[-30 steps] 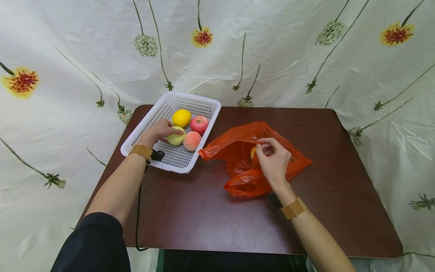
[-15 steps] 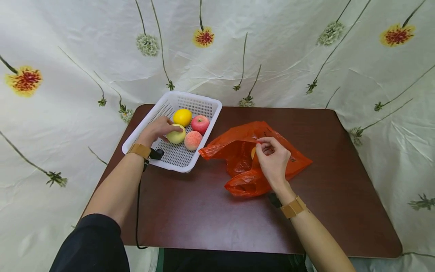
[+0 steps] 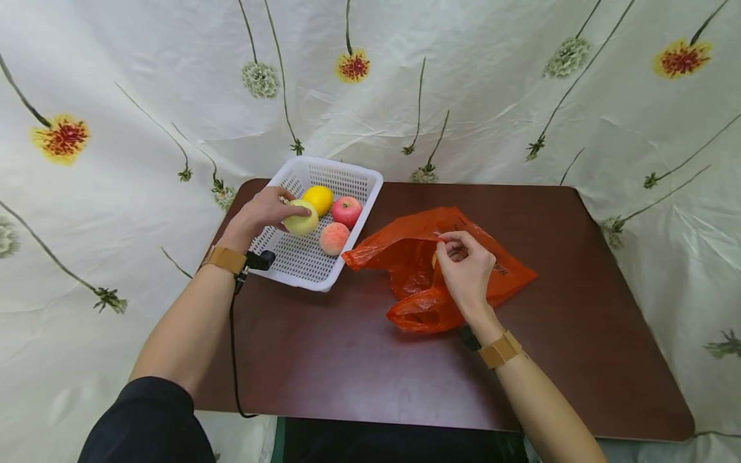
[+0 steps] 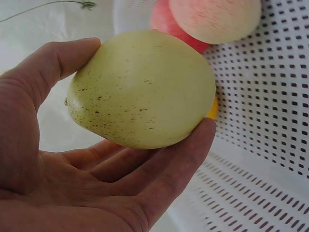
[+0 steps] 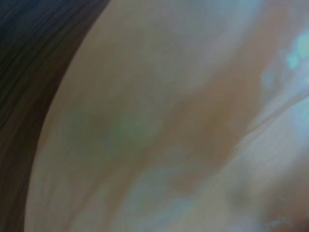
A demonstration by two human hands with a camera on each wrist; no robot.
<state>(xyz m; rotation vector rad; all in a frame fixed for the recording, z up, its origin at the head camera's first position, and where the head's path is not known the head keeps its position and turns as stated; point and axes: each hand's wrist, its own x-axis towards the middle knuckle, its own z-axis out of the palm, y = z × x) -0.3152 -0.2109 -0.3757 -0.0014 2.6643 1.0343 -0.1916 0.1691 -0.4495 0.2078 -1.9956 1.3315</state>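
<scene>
In the head view my left hand (image 3: 262, 211) holds a pale yellow-green pear (image 3: 301, 220) over the white perforated basket (image 3: 307, 281). The left wrist view shows the thumb on one side of the speckled pear (image 4: 142, 89) and the fingers curled beneath it. Below it in the basket lie a yellow lemon-like fruit (image 3: 318, 200), a red apple (image 3: 347, 211) and a peach (image 3: 334, 238). My right hand (image 3: 467, 273) pinches the rim of a thin orange-red plastic bag (image 3: 413, 273). Something orange-yellow (image 3: 435, 260) shows inside the bag, mostly hidden by the hand.
A dark brown table (image 3: 347, 366) bears the basket at back left and the bag right of centre. A black cable (image 3: 234, 360) runs from the left wrist over the front edge. Behind hangs a white flowered sheet (image 3: 480, 83). The right wrist view is blurred.
My left hand has lifted the pear up off the basket floor, slightly away from the peach. The right hand keeps its pinch on the bag. The head view has shifted a little.
</scene>
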